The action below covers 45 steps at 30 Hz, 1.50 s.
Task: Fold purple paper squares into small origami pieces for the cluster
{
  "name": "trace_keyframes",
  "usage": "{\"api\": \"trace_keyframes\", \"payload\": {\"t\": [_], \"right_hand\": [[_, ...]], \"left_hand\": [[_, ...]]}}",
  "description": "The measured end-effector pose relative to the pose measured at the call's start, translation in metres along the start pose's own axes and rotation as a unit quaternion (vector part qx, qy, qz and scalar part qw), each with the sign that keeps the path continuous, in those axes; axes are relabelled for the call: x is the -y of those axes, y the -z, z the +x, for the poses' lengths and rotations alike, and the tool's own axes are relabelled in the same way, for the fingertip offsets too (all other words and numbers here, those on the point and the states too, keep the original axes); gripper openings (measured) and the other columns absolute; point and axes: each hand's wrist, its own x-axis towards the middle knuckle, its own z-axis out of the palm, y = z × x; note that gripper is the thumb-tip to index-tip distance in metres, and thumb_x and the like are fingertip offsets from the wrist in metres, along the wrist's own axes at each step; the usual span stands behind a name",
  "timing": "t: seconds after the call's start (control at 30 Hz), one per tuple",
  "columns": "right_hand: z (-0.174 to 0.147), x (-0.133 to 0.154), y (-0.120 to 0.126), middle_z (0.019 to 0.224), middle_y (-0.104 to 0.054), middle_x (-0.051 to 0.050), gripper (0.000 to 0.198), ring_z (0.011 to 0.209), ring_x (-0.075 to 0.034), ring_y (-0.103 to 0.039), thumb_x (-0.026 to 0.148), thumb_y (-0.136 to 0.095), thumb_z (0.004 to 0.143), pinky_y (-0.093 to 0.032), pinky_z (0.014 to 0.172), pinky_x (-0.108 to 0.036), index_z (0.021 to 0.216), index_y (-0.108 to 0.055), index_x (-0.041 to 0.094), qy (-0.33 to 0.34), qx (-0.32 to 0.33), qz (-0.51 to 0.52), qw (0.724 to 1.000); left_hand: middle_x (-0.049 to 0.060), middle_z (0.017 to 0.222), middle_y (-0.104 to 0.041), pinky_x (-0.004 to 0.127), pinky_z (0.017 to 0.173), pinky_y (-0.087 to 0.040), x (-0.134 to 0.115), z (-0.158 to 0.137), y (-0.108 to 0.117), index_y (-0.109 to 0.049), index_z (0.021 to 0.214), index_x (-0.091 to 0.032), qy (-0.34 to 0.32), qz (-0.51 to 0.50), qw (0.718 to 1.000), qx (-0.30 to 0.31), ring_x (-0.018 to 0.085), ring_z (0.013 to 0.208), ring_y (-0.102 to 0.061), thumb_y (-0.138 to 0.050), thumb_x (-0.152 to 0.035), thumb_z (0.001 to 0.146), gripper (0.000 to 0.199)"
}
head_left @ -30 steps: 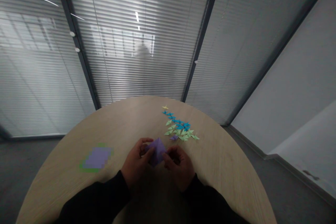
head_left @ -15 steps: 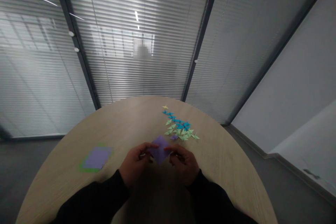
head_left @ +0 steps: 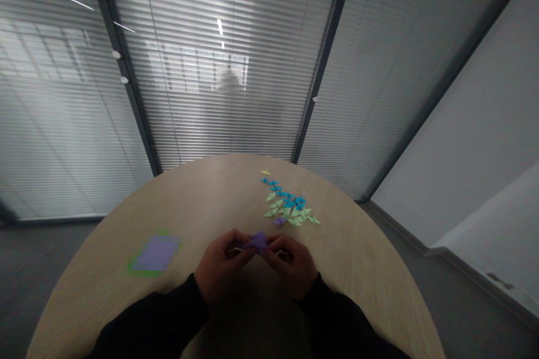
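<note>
1. Head view: the purple paper is held between the two hands, on the near side of the pale green folded pieces and a little left of them.
2. Half a second ago it showed as a broad, flat diamond; now it looks smaller and more gathered, with short points.
3. The left hand pinches its left side, thumb and fingers closed on it; the right hand pinches its right side likewise. The thumbs stand closer together than before.
4. Around the pale green pieces nothing has shifted: blue pieces and a yellow piece beyond, a small purple piece at the near left.
5. Well left of them, a pixelated purple-and-green patch stays on the counter.
</note>
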Motion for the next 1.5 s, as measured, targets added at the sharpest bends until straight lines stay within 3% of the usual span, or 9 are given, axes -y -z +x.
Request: {"api": "trace_keyframes", "payload": {"t": [0.13,0.23,0.47,1.0,1.3,1.5], "right_hand": [[0.0,-0.0012,-0.0046,0.073,-0.064,0.001,0.027,0.06,-0.013,-0.059,0.035,-0.074,0.071,-0.046,0.056,-0.024,0.086,-0.057,0.021,-0.039,-0.031,0.024,0.998],[0.0007,-0.0012,-0.0052,0.076,-0.067,0.0,0.034,0.064,-0.015,-0.061,0.039,-0.073,0.072,-0.048,0.059,-0.026,0.097,-0.06,0.019,-0.047,-0.033,0.023,0.998],[0.0008,0.0023,-0.0034,0.072,-0.069,-0.003,0.033,0.064,-0.018,-0.063,0.048,-0.07,0.073,-0.049,0.06,-0.028,0.081,-0.069,0.016,-0.114,-0.018,0.002,0.993],[0.0035,0.0036,-0.0021,0.061,-0.063,0.001,0.033,0.055,-0.014,-0.056,0.048,-0.073,0.069,-0.043,0.053,-0.025,0.076,-0.069,0.016,-0.131,-0.025,0.044,0.99],[0.0019,0.0039,-0.0019,0.058,-0.059,0.003,0.03,0.052,-0.012,-0.053,0.047,-0.071,0.071,-0.042,0.051,-0.024,0.071,-0.065,0.018,-0.106,-0.033,0.011,0.994],[0.0011,-0.0004,-0.0025,0.06,-0.06,0.002,0.028,0.054,-0.012,-0.054,0.045,-0.07,0.072,-0.042,0.053,-0.024,0.07,-0.063,0.017,-0.094,-0.021,-0.01,0.995]], "left_hand": [[0.007,0.096,-0.071,0.032,0.073,-0.053,0.0044,0.0004,-0.0031,-0.055,0.109,-0.018,-0.009,-0.036,0.999,0.001,0.02,0.084,-0.068,-0.071,-0.033,0.078,0.038],[0.007,0.094,-0.07,0.033,0.075,-0.053,0.0031,0.0004,-0.0041,-0.059,0.102,-0.017,-0.014,-0.015,1.0,0.001,0.02,0.084,-0.068,-0.071,-0.032,0.077,0.032],[0.007,0.091,-0.071,0.033,0.075,-0.053,0.0035,0.0,-0.0038,-0.065,0.098,-0.015,-0.021,0.023,0.999,0.019,0.021,0.083,-0.067,-0.07,-0.03,0.078,0.025],[0.007,0.087,-0.071,0.032,0.074,-0.051,0.0084,0.0001,-0.0035,-0.067,0.094,-0.014,-0.002,-0.003,1.0,0.019,0.02,0.079,-0.066,-0.072,-0.032,0.077,0.025],[0.004,0.075,-0.072,0.03,0.069,-0.05,0.0062,0.005,-0.0007,-0.065,0.098,-0.015,0.045,-0.089,0.994,-0.051,0.019,0.073,-0.067,-0.078,-0.042,0.071,0.041],[0.006,0.085,-0.077,0.031,0.077,-0.053,0.0054,0.0053,-0.001,-0.067,0.096,-0.015,0.069,-0.176,0.981,-0.046,0.019,0.079,-0.07,-0.081,-0.042,0.069,0.041]]}}
